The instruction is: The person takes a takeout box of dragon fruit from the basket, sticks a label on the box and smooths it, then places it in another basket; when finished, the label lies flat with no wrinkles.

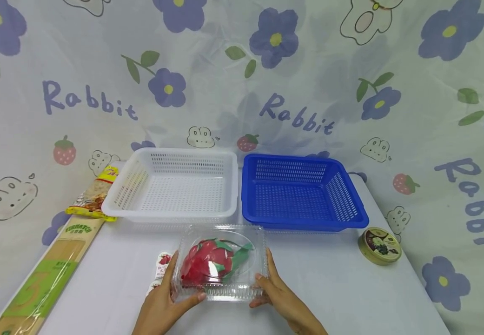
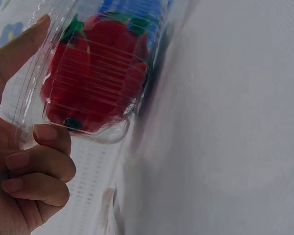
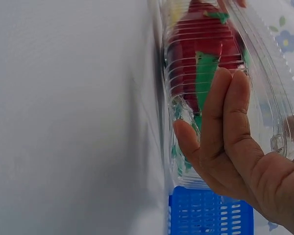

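Note:
A clear plastic clamshell box (image 1: 242,279) with its lid down rests on the white table, between both hands. Through its walls shows a red and green dragon fruit (image 1: 208,263), maybe a model. My left hand (image 1: 162,298) grips the box's left end; in the left wrist view several fingers (image 2: 44,164) curl by its corner. On the right end, my right hand (image 1: 283,298) holds the box with the thumb at the lid's edge. The right wrist view has its fingers (image 3: 240,107) lying along the ridged side wall. Some fingertips are hidden behind the box.
Behind the box stand a white basket (image 1: 170,215) and a blue basket (image 1: 304,223). A noodle packet (image 1: 45,279) and a yellow snack bag (image 1: 95,195) lie at left. A round tin (image 1: 380,246) sits at right. Red-printed white pieces (image 1: 163,261) show beside the left hand.

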{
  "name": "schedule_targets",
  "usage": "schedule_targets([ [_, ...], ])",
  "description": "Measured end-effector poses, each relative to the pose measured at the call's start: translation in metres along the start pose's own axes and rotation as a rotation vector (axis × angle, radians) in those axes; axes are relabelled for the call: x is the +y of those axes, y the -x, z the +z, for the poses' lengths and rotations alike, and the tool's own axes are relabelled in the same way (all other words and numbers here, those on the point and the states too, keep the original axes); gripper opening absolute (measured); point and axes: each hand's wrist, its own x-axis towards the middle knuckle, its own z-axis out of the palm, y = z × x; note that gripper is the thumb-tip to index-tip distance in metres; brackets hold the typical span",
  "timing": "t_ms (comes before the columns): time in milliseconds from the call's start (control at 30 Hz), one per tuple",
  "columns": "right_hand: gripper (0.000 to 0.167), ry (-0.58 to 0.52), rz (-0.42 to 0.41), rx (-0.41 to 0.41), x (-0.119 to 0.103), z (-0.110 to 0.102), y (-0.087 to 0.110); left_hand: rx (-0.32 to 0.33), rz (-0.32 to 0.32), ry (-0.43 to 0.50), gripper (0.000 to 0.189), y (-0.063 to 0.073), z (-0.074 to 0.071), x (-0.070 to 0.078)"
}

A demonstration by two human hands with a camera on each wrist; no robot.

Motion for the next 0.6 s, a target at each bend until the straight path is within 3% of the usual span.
schedule_targets([
  [600,0.080,-0.037,-0.032,0.043,0.0096,-0.0017,-0.0030,-0.013,-0.039,-0.009,0.119,0.0003,0.0069,0.0014],
])
